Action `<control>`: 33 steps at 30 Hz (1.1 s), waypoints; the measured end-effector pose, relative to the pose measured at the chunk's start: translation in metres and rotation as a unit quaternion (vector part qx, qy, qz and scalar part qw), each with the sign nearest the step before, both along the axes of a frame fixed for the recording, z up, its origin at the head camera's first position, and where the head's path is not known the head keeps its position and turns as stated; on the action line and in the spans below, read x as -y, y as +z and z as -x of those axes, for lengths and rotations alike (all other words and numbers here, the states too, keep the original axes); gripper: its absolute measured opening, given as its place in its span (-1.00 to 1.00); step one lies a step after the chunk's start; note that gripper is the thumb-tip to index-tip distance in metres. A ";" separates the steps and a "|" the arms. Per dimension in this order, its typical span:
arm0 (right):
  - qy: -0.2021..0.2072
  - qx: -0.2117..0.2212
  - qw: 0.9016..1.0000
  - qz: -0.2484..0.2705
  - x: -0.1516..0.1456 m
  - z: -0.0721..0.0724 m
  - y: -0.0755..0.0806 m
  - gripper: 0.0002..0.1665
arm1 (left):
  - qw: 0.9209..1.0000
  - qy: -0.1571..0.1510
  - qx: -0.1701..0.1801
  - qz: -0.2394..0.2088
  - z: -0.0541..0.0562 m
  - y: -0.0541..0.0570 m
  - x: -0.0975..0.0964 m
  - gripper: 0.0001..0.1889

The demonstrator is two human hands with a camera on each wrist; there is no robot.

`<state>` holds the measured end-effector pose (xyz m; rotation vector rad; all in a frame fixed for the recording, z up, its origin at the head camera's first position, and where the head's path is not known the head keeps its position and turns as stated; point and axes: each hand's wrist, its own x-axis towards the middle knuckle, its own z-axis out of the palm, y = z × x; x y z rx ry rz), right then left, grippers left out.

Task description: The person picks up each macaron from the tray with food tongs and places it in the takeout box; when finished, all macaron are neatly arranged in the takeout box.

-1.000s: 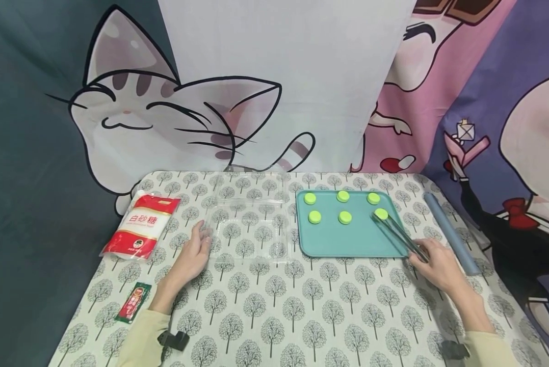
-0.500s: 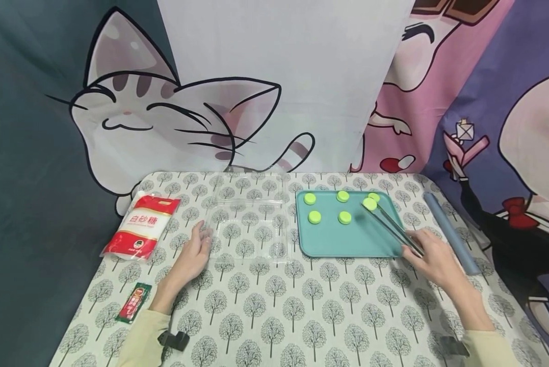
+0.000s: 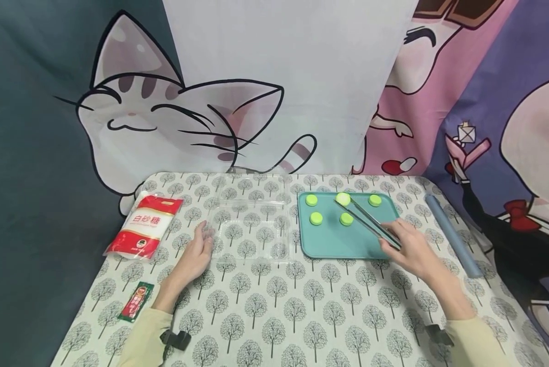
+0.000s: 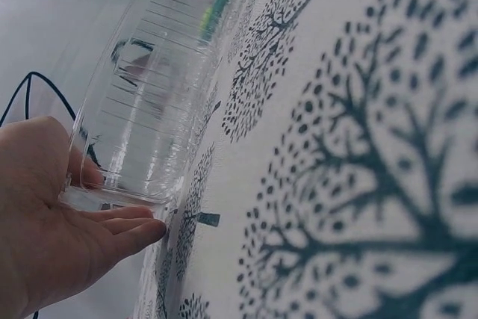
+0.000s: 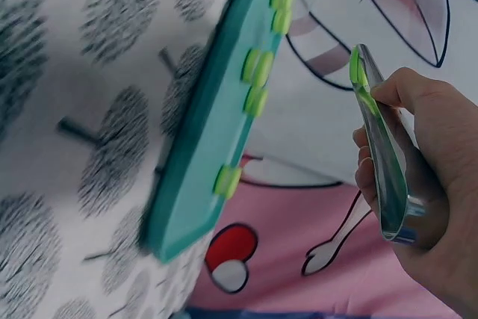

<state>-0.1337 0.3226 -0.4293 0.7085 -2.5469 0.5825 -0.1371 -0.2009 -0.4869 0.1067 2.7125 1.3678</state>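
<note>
My right hand [image 3: 407,242] grips metal tongs [image 3: 366,224] above a teal tray [image 3: 336,244]. Between the tong tips is a bright green macaron [image 5: 357,71], lifted off the tray; in the head view it covers another at the back middle. Several more green macarons [image 3: 316,218] lie on the tray, the right wrist view showing their layered sides. Left of the tray stands a clear plastic box [image 3: 251,239] with its lid [image 3: 251,188] folded back. My left hand [image 4: 56,222] holds its left edge, fingers along the outside, one digit seen through the plastic.
A red and white sugar bag [image 3: 145,224] lies at the left, with a small green and red packet [image 3: 136,302] nearer the front. A blue-grey rolled strip [image 3: 453,234] lies right of the tray. A patterned cloth [image 3: 274,316] covers the table; printed curtains [image 3: 283,46] hang behind.
The tongs have lifted a macaron from the tray's right front spot. My right hand has carried it leftward, over the back middle of the tray. My left hand stays at the box.
</note>
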 end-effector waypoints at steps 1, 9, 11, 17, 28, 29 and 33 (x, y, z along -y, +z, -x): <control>0.009 0.001 1.000 0.004 0.003 0.002 0.001 -0.54 | 1.000 0.000 -0.001 -0.002 0.000 0.000 0.000 -0.36; 0.063 -0.002 0.998 0.008 0.036 0.020 0.002 -0.57 | 1.000 0.001 -0.009 -0.001 0.000 -0.001 -0.001 -0.37; 0.075 -0.005 0.997 0.007 0.046 0.025 0.002 -0.58 | 1.000 0.000 -0.010 -0.001 0.000 -0.001 -0.002 -0.37; 0.103 0.036 0.994 -0.006 0.078 0.035 0.003 -0.58 | 1.000 -0.001 -0.009 -0.005 0.001 -0.002 -0.004 -0.37; 0.202 0.058 0.977 -0.037 0.151 0.060 0.007 -0.57 | 1.000 -0.002 -0.005 -0.004 0.001 -0.001 -0.004 -0.36; 0.207 0.057 0.976 -0.041 0.157 0.062 0.007 -0.57 | 1.000 -0.002 -0.006 -0.004 0.001 -0.001 -0.004 -0.35; 0.221 0.063 0.971 -0.065 0.181 0.067 0.007 -0.60 | 1.000 -0.002 -0.008 0.005 0.002 0.000 -0.006 -0.34</control>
